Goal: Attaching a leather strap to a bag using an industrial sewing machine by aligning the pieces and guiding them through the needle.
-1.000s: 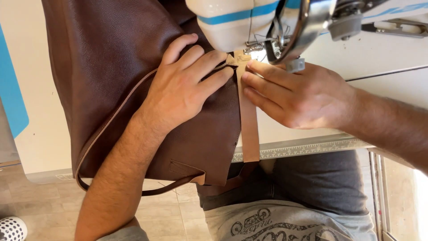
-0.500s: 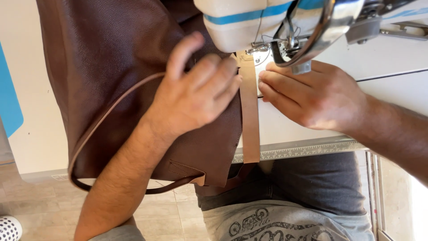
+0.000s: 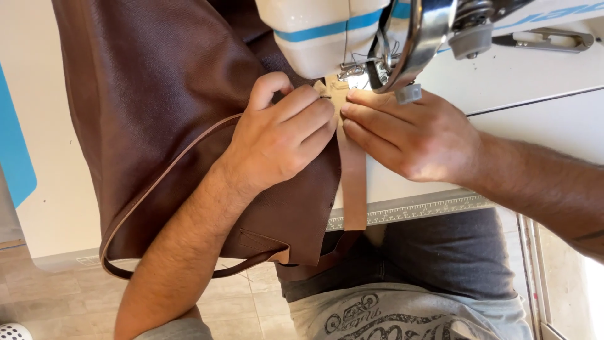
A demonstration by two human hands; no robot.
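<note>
A dark brown leather bag (image 3: 163, 94) lies on the white sewing table (image 3: 535, 75), under the head of a white sewing machine (image 3: 327, 38) with blue stripes. My left hand (image 3: 283, 135) rests on the bag's edge, fingers curled and pressing the leather beside the needle. A tan leather strap (image 3: 352, 176) runs down from the presser foot (image 3: 352, 72) over the table's front edge. My right hand (image 3: 409, 132) lies flat on the table, its fingertips pressing the strap's top end next to the foot. A thin brown handle loop (image 3: 151, 195) hangs off the bag toward the floor.
A metal ruler strip (image 3: 415, 208) runs along the table's front edge. A blue panel (image 3: 12, 151) stands at the far left. My lap in grey trousers and a printed shirt (image 3: 402, 302) is below the table. Tiled floor shows at the lower left.
My left hand lifted off the bag, then came back down with fingers curled closer to the needle. My right hand shifted slightly, still on the strap.
</note>
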